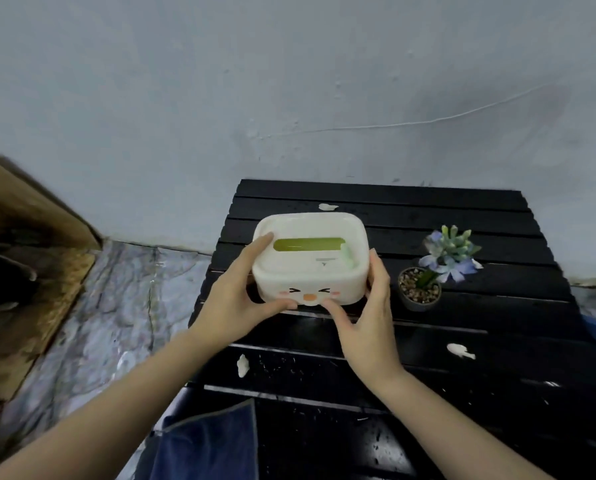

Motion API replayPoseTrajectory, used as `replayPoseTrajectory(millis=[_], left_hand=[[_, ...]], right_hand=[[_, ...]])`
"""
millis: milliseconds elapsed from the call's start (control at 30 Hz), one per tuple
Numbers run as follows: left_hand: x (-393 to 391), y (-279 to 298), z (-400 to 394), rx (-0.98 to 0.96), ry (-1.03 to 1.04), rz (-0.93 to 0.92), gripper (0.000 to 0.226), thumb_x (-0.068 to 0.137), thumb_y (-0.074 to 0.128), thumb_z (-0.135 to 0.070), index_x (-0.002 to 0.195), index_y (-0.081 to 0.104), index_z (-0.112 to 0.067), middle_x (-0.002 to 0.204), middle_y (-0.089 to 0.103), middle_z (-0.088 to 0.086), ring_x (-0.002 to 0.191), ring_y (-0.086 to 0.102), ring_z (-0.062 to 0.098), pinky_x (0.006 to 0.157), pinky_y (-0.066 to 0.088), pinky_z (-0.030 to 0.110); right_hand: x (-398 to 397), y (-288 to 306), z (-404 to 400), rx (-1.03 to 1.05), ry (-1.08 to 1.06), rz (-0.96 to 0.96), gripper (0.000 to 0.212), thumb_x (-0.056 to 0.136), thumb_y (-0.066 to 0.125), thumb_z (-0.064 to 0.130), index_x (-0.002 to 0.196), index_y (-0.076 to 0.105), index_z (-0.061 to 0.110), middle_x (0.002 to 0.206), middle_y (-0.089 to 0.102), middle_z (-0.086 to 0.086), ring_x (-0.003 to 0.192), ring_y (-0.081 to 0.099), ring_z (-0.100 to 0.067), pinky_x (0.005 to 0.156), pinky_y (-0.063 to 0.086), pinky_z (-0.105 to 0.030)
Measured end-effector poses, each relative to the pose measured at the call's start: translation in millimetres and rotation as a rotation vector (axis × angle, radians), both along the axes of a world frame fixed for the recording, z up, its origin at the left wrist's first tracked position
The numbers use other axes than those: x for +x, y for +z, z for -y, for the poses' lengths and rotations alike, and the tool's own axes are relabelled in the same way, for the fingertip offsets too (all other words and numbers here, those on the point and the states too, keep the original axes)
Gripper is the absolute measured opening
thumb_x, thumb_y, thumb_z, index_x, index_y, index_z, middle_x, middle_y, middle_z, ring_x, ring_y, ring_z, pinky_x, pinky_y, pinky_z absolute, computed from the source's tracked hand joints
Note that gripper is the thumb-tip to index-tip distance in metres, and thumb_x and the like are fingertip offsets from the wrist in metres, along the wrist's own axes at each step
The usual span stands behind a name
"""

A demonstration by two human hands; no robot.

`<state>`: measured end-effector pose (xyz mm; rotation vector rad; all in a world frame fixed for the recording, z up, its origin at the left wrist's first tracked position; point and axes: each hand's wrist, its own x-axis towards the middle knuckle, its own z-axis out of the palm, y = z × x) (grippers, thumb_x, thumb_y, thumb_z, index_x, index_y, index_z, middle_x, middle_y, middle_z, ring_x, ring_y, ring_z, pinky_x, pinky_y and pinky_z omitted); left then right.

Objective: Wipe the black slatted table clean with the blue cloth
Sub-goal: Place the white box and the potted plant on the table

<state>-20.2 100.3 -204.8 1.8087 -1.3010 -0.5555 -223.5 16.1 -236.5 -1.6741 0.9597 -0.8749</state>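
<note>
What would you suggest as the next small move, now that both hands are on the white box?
Probably lift the white box off the black slatted table and set it aside: the left hand and right hand grip it, while white scraps remain and the blue cloth lies unused.

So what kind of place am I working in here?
Likely a plain corner of a home, maybe a utility or semi-outdoor spot: a black slatted table against a bare scuffed wall, a rough marbled floor, a cardboard box, and a small potted plant.
</note>
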Motion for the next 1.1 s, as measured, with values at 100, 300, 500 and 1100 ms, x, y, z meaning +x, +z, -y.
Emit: replayPoseTrajectory(millis=[100,300,500,1100], left_hand=[[-1,-3,2,-0.110,0.009,-0.071,0.099,0.066,0.090,-0.021,0.145,0.033,-0.038,0.136,0.049,-0.020,0.122,0.057,0.010,0.095,0.053,0.029],[31,15,21,-0.188,0.053,-0.074,0.097,0.066,0.090,-0.012,0.143,0.035,-0.033,0.133,0.046,-0.031,0.112,0.060,0.004,0.088,0.056,0.027],[80,17,53,-0.102,0.093,0.032,0.097,0.064,0.091,-0.022,0.141,0.034,-0.040,0.128,0.049,-0.019,0.112,0.059,0.017,0.092,0.056,0.038],[106,1,100,0.036,0.097,-0.078,0.127,0.070,0.087,-0.019,0.151,-0.006,-0.048,0.148,0.037,-0.012,0.127,0.054,0.025,0.106,0.046,0.044]], right_hand=[[10,-3,4,-0.033,0.006,0.035,0.093,0.089,0.076,0.013,0.157,0.015,0.029,0.159,0.031,0.003,0.147,0.034,-0.011,0.116,0.040,-0.045],[50,20,35,-0.081,0.026,0.060,0.087,0.087,0.078,0.012,0.152,0.023,0.030,0.152,0.040,0.003,0.137,0.044,-0.010,0.109,0.048,-0.039],[101,14,78,-0.009,0.075,-0.021,0.078,0.086,0.078,0.019,0.146,0.030,0.034,0.141,0.052,0.002,0.128,0.053,-0.017,0.104,0.052,-0.046],[107,8,82,-0.088,-0.026,-0.132,0.085,0.086,0.076,0.016,0.154,0.025,0.020,0.153,0.037,-0.002,0.142,0.032,-0.021,0.115,0.033,-0.035]])
